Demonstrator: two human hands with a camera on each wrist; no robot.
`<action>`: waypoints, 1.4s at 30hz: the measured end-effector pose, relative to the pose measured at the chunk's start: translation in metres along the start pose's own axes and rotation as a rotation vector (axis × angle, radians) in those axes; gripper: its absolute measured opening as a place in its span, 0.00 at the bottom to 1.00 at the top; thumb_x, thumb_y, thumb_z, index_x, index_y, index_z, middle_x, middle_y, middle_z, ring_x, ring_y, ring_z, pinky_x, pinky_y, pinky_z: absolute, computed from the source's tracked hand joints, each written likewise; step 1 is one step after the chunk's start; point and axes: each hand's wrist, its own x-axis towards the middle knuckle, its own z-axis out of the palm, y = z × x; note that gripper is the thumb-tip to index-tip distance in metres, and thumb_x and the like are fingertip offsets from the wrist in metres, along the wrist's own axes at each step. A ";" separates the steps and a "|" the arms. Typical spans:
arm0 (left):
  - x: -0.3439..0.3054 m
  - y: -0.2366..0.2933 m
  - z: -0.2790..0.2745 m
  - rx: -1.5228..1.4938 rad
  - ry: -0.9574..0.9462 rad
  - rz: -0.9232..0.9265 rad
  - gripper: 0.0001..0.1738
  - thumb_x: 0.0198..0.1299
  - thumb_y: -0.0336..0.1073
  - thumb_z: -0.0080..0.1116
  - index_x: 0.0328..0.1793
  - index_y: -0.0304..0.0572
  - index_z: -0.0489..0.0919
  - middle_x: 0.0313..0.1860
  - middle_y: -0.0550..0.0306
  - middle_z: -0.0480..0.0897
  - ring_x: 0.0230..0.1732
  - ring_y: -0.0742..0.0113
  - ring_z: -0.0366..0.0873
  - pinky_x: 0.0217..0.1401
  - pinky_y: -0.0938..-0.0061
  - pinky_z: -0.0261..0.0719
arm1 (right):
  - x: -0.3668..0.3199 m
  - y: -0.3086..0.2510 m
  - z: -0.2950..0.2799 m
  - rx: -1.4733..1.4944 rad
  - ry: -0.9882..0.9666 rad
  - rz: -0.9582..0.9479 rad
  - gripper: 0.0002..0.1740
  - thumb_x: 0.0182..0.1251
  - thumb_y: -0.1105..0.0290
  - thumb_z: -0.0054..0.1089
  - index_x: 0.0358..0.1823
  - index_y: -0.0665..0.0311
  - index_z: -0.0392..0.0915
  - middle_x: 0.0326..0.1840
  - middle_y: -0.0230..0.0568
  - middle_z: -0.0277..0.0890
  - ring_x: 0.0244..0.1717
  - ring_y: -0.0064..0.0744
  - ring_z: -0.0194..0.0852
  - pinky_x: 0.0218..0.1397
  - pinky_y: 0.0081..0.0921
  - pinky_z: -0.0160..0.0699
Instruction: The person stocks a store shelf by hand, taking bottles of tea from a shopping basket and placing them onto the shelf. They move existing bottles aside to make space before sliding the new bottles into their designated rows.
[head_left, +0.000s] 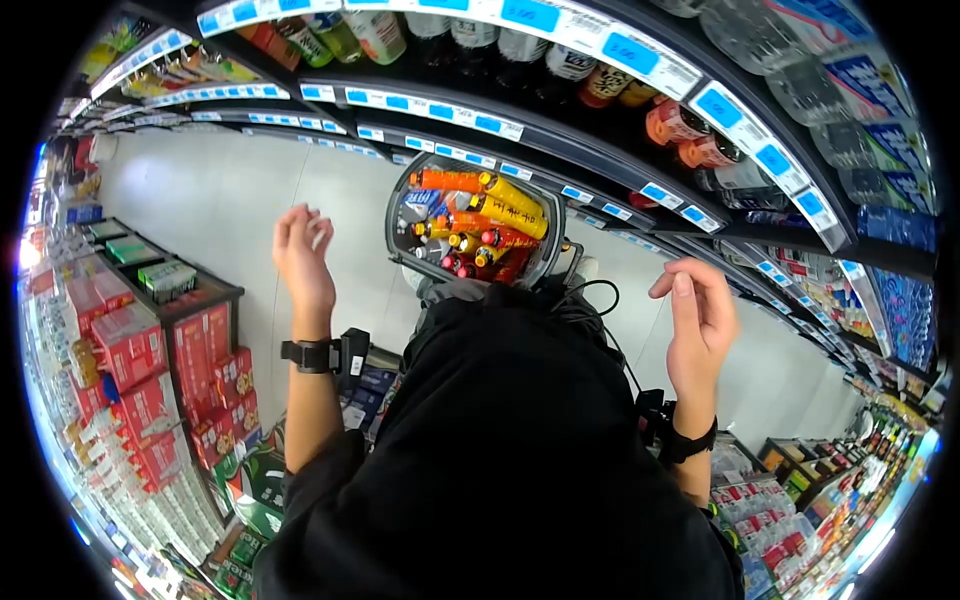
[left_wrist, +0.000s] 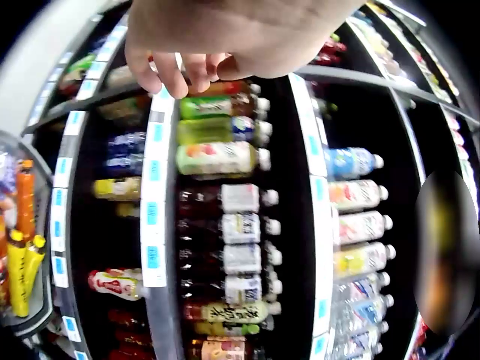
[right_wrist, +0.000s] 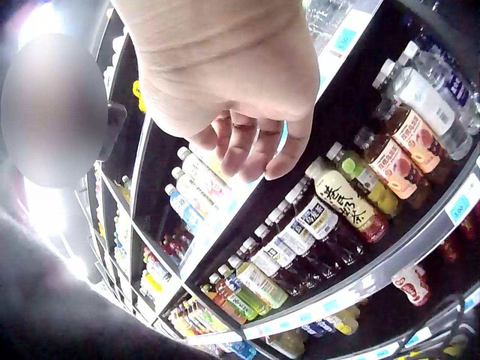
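Note:
In the head view the left hand [head_left: 305, 262] is raised over the floor, left of a dark basket [head_left: 397, 190], its fingers loosely bent and holding nothing. To the right of the basket, the right hand [head_left: 700, 318] hangs in the air, fingers loosely curled around nothing. Orange bottles [head_left: 447, 180] and yellow bottles [head_left: 512, 215] lie heaped in the basket, which stands against the shelf base. Neither hand touches it. The left wrist view has the left hand [left_wrist: 225, 37] in front of shelved bottles; in the right wrist view the right hand [right_wrist: 232, 90] is likewise before the shelves.
Drink shelves with price labels [head_left: 630, 50] curve across the top and right. Stacked red boxes [head_left: 130, 345] and a dark display stand [head_left: 225, 292] are at the left. Pale floor [head_left: 230, 180] runs between them. A black cable [head_left: 605, 300] loops beside the basket.

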 end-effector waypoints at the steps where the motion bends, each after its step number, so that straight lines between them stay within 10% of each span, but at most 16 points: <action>1: 0.001 -0.006 -0.006 -0.008 -0.021 0.018 0.10 0.69 0.36 0.54 0.51 0.40 0.75 0.43 0.57 0.79 0.42 0.66 0.78 0.48 0.70 0.79 | 0.000 0.001 -0.001 0.010 0.005 0.010 0.06 0.73 0.74 0.54 0.43 0.70 0.77 0.34 0.38 0.78 0.34 0.24 0.77 0.40 0.21 0.73; 4: -0.015 -0.096 -0.077 -0.034 0.229 -0.399 0.09 0.66 0.37 0.56 0.49 0.45 0.75 0.41 0.58 0.78 0.40 0.64 0.77 0.45 0.68 0.78 | 0.018 0.003 0.014 -0.037 -0.143 0.006 0.06 0.72 0.74 0.54 0.43 0.70 0.78 0.33 0.38 0.78 0.34 0.24 0.77 0.40 0.21 0.73; 16: -0.111 -0.277 -0.216 -0.337 0.462 -0.861 0.03 0.66 0.34 0.52 0.42 0.47 0.71 0.32 0.62 0.75 0.31 0.65 0.76 0.30 0.72 0.73 | 0.032 0.014 0.039 -0.100 -0.339 0.114 0.06 0.73 0.75 0.54 0.43 0.70 0.78 0.32 0.37 0.78 0.34 0.23 0.75 0.40 0.20 0.72; 26: -0.144 -0.263 -0.216 -0.167 0.657 -0.937 0.04 0.66 0.36 0.52 0.41 0.47 0.71 0.32 0.62 0.75 0.28 0.64 0.76 0.28 0.72 0.73 | 0.031 0.007 0.053 -0.106 -0.366 0.083 0.07 0.73 0.74 0.54 0.42 0.70 0.78 0.33 0.38 0.78 0.34 0.23 0.76 0.40 0.20 0.72; 42: -0.108 -0.263 -0.191 -0.386 0.463 -0.900 0.15 0.69 0.40 0.50 0.58 0.45 0.70 0.42 0.60 0.77 0.39 0.60 0.77 0.44 0.62 0.76 | 0.033 0.003 0.047 -0.066 -0.356 0.013 0.06 0.72 0.74 0.55 0.42 0.70 0.79 0.32 0.37 0.79 0.34 0.22 0.76 0.41 0.20 0.73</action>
